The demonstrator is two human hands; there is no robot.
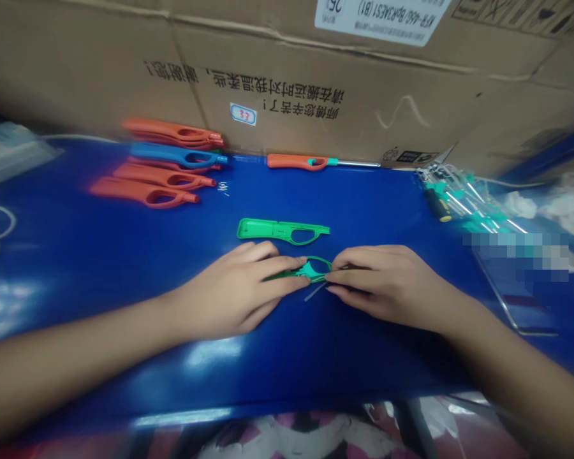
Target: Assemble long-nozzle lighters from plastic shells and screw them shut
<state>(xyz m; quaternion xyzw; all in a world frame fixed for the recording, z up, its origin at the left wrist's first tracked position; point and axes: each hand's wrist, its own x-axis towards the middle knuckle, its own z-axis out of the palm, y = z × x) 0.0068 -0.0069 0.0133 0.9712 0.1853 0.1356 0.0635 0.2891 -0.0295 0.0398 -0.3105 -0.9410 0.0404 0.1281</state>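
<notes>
My left hand [242, 287] is closed on the handle end of a green lighter casing half [282, 276]. A teal trigger piece [310, 270] sits in that casing, beside its finger loop. My right hand [387, 280] has its fingers pinched at the casing's narrow right end; what lies under the fingertips is hidden. A thin grey strip or wire [314, 292] sticks out below, near the right fingertips. Just beyond my hands, a second green casing half [263, 229] lies on the blue table [287, 357], hollow side up.
Several orange lighter casings [157, 192] and a blue casing [165, 154] lie at the back left, beside small screws [223, 188]. An assembled orange lighter [291, 162] rests against a cardboard box [268, 76]. Metal-tubed teal parts [473, 197], a screwdriver [437, 205] and a phone [516, 299] are right.
</notes>
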